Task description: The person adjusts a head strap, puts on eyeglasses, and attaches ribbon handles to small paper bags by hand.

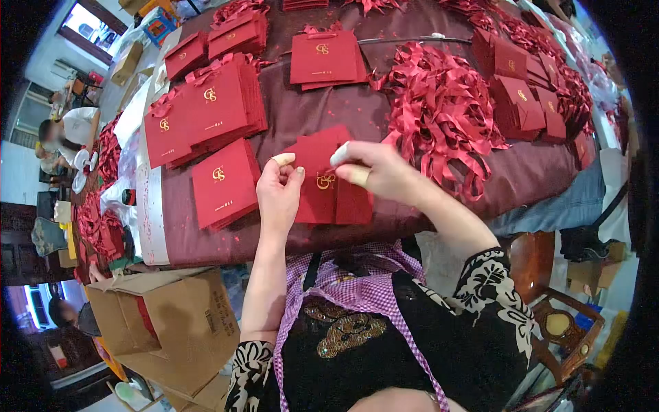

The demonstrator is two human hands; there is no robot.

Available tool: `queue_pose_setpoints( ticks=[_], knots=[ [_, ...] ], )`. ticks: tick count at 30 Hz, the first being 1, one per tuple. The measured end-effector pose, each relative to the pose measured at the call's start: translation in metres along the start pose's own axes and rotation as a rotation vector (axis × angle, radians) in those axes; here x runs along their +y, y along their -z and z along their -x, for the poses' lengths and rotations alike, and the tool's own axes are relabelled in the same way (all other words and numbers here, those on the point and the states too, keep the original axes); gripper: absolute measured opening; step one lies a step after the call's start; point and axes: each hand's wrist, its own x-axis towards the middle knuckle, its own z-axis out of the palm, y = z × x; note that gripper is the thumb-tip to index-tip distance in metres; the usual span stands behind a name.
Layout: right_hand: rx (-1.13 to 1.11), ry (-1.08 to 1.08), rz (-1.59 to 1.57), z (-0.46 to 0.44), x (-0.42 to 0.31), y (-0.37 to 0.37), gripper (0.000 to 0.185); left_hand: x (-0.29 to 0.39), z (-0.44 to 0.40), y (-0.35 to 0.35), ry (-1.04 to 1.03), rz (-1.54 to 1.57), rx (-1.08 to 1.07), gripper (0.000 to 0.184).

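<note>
Red paper bags [316,206] with a gold logo lie on the dark red cloth right in front of me, beneath both hands. My left hand [280,182] is over their left edge, its thumb and index finger close together and a pale cover on one finger. Whatever lies between those fingertips is too small to make out. Over the upper right part of the bags, my right hand [367,167] has its fingers curled together, with a white cover on one fingertip and a yellowish one on another. Its grip is too small to read.
Piles of red bags [226,103] stand at the left, another stack [326,58] farther back, more [525,106] at the right. A heap of red ribbons [439,110] lies right of my hands. An open cardboard box [171,323] is at the lower left; people sit beyond, at the left.
</note>
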Motion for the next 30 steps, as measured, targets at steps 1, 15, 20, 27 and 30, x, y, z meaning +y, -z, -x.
queue_pose_setpoints(
  ticks=[1,15,20,27,30],
  knots=[
    [0.026,0.036,0.069,0.000,0.004,-0.010,0.018,-0.001,0.000,-0.001,-0.001,-0.093,0.008,0.023],
    [0.276,0.120,0.334,0.003,0.032,-0.045,0.009,0.004,0.006,-0.007,0.105,-0.209,-0.033,0.020],
    [0.316,0.101,0.288,0.003,0.036,-0.045,0.009,0.008,0.006,-0.008,0.228,-0.042,-0.095,0.023],
    [0.320,0.114,0.257,0.004,0.029,-0.039,0.009,0.013,0.008,-0.008,0.217,0.090,-0.141,0.025],
    [0.320,0.189,0.326,0.005,0.027,-0.039,0.009,0.023,0.011,-0.008,0.185,0.083,-0.133,0.023]
  ],
)
